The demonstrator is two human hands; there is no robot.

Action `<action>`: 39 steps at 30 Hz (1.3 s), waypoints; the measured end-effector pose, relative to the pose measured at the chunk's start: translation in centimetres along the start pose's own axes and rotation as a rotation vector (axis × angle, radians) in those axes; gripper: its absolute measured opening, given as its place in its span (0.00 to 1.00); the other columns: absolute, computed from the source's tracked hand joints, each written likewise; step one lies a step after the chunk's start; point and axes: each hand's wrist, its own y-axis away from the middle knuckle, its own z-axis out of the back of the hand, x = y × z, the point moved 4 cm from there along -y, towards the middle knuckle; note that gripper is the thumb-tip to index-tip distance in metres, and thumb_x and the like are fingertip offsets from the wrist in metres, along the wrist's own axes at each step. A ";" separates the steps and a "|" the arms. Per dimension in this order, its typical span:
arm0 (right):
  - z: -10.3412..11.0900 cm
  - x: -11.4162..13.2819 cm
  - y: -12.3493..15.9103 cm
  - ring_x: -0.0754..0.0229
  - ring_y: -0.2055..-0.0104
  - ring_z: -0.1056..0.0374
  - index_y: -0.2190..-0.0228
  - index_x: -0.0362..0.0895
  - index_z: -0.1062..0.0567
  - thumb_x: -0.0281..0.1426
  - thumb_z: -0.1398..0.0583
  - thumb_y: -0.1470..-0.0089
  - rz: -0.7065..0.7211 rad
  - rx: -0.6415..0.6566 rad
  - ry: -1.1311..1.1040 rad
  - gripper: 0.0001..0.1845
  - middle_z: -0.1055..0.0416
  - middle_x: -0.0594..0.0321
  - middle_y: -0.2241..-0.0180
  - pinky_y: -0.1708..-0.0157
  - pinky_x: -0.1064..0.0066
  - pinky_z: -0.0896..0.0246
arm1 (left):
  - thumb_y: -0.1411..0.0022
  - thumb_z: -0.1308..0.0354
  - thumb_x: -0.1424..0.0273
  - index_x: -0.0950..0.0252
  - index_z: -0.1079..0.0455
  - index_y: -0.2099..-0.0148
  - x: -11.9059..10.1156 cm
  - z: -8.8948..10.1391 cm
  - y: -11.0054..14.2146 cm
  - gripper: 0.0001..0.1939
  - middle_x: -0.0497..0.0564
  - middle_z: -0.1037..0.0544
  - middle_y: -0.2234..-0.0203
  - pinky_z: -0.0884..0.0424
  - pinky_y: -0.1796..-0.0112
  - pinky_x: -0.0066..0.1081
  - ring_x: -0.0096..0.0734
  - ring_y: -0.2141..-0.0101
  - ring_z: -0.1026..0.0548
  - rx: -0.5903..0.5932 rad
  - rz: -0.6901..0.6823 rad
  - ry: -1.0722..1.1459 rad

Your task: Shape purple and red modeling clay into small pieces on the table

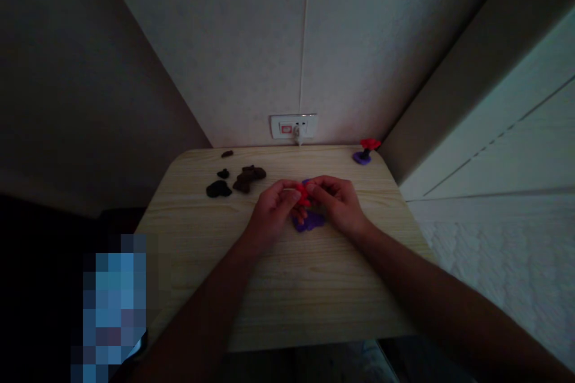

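Bare forearms (417, 278) reach over the table (314, 305); left hand (273, 206) and right hand (340, 203) together pinch a red lump (303, 196), near a purple lump (311, 223) at the table's middle; brown lumps (247, 177) and black lumps (218, 189) lie leftward; a red-topped piece (369, 144) stands far right.

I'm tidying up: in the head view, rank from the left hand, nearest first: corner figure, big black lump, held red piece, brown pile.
1. Red piece, at the fingertips
2. Brown pile, just left
3. Big black lump, farther left
4. Corner figure, far right
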 end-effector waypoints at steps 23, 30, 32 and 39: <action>0.0 0.4 0.8 0.58 0.66 0.25 0.63 0.46 0.17 0.44 0.27 0.51 0.299 -0.053 0.348 0.18 0.20 0.58 0.67 0.63 0.65 0.26 | 0.38 0.35 0.60 0.64 0.24 0.58 -0.3 0.8 0.4 0.13 0.51 0.18 0.69 0.22 0.67 0.31 0.33 0.71 0.20 -0.187 -0.130 -0.193; -0.2 0.0 0.5 0.59 0.71 0.25 0.67 0.45 0.18 0.44 0.24 0.59 0.095 -0.029 0.143 0.21 0.19 0.61 0.71 0.66 0.66 0.26 | 0.34 0.38 0.57 0.63 0.26 0.57 -0.5 0.7 0.4 0.14 0.50 0.20 0.67 0.23 0.65 0.30 0.31 0.69 0.21 -0.097 -0.166 -0.292; -0.2 0.0 0.4 0.59 0.71 0.24 0.68 0.45 0.19 0.44 0.23 0.61 0.052 -0.032 0.099 0.22 0.19 0.61 0.71 0.67 0.66 0.25 | 0.35 0.37 0.58 0.63 0.26 0.57 -0.7 0.7 0.4 0.14 0.51 0.20 0.65 0.23 0.64 0.30 0.32 0.67 0.20 -0.096 -0.174 -0.308; -0.4 0.0 0.4 0.59 0.69 0.24 0.69 0.46 0.20 0.45 0.23 0.61 0.050 0.024 0.091 0.21 0.19 0.61 0.70 0.65 0.66 0.24 | 0.35 0.36 0.63 0.62 0.22 0.52 -1.4 0.9 0.9 0.12 0.55 0.20 0.58 0.22 0.58 0.31 0.36 0.58 0.21 -0.144 -0.309 -0.445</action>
